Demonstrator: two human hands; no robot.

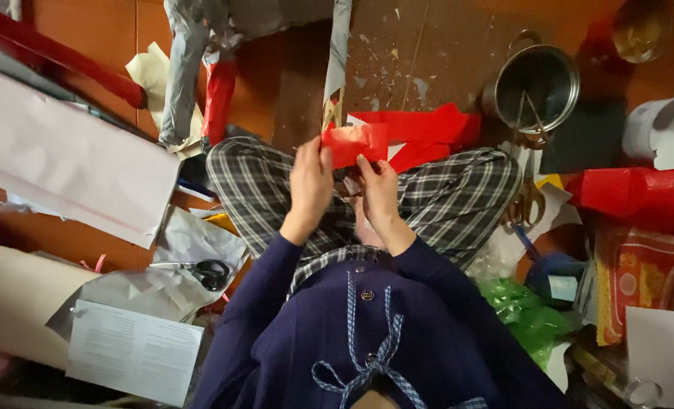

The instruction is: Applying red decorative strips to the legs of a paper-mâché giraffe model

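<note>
A small piece of red paper (354, 143) is held up between both hands above the lap of a person seated cross-legged on the floor (443, 45). The left hand (310, 182) is closed on the paper's lower left edge, pinched between thumb and fingers, and the right hand (379, 193) is closed on its lower right part, the fingertips pressed against the sheet. Just beyond the hands, and touching or nearly touching the held piece, a larger heap of red paper (428, 132) is spread over the knee in plaid trousers (458, 197). Further beyond the right hand a steel pot (538, 87) is set on the floor, with what seem to be thin sticks leaning inside it, though the dim view leaves this uncertain. To the right of the right hand, gold-handled scissors (528, 198) are laid near the knee, with a red packet (632, 193) and a patterned red and gold wrapper (636, 276) past them, and crumpled green plastic (530, 314) nearer the body. To the left of the left hand, a large pale sheet (64, 163) is spread out, and below it black-handled scissors (210, 273) are laid on grey paper, close to a printed white page (132, 352). Beyond the left hand, a grey strip of wrapping (182, 76) is draped over the floor.
</note>
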